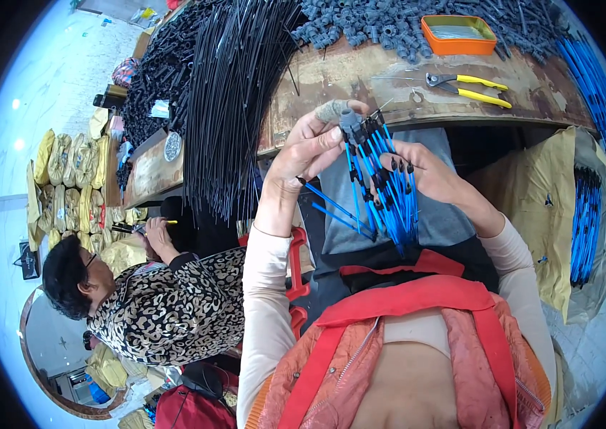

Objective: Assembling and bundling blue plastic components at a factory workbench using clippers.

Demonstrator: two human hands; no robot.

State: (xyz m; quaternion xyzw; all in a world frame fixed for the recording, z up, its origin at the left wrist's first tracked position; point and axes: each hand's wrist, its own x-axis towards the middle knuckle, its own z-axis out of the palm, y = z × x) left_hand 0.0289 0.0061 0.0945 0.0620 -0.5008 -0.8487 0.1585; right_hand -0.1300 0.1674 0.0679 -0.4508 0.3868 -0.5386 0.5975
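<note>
Above my lap I hold a bundle of thin blue rods (394, 204) with black plastic joints, which look like folded umbrella ribs. My left hand (309, 143), a wrap round one finger, pinches a grey plastic fitting (350, 120) at the bundle's upper end. A thin wire (386, 104) sticks out beside the fitting. My right hand (426, 170) is closed round the bundle's right side, its fingers partly hidden behind the rods. A few blue rods splay out to the lower left.
On the wooden table (317, 96) lie yellow-handled pliers (467, 89), an orange box (458, 36) of thin pins, heaped grey fittings (367, 25) and long black rods (235, 100). A co-worker (167, 300) sits at my left. At right, a sack (532, 207) stands near blue bundles (586, 225).
</note>
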